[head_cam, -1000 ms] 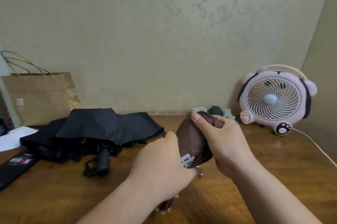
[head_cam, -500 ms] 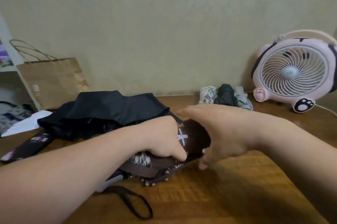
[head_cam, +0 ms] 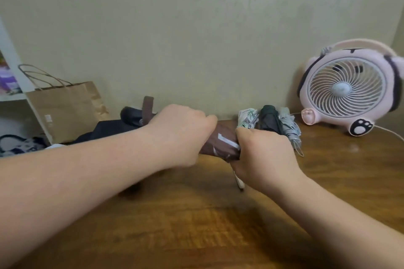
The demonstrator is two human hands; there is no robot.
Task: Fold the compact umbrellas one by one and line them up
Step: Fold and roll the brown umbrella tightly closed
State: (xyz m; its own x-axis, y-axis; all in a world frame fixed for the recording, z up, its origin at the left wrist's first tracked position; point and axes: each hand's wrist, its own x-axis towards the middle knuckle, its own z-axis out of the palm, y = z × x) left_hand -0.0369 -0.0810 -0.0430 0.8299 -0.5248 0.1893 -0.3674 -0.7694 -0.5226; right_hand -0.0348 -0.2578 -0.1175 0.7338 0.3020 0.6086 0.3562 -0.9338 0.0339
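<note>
Roughly midway, I would judge, going by the head view alone. Three folded ones lie side by side at the far edge of the desk (head_cam: 218,225), against the wall and just left of the fan (head_cam: 345,89): the leaf-print umbrella (head_cam: 247,118), the green umbrella (head_cam: 270,120) and the grey umbrella (head_cam: 288,125). They touch one another, each with its long axis running near to far. Those look done and lined up.

The brown umbrella (head_cam: 220,144) is the one in hand, at the middle of the scene and just near the row. Whether it rests on the desk or is held above it, I cannot tell. Its long axis runs left to right, about square to the row, the right end a little nearer. The left hand (head_cam: 181,135) has its fingers curled round the left part of the bundle, and the right hand (head_cam: 264,157) grips the right end, fingers closed tight over the cloth. The canopy looks gathered into a roll, but the strap (head_cam: 147,107) sticks up loose at the far left, so I take it the roll is not yet fastened. A thin pale piece pokes out below the right hand; what it is, I cannot say.

Left to do: wrap and fasten this one, turn it to match the row and set it alongside. The black umbrella (head_cam: 105,130) lies loose at the left, behind the left forearm and beside the bag (head_cam: 65,109), and appears not yet folded.
</note>
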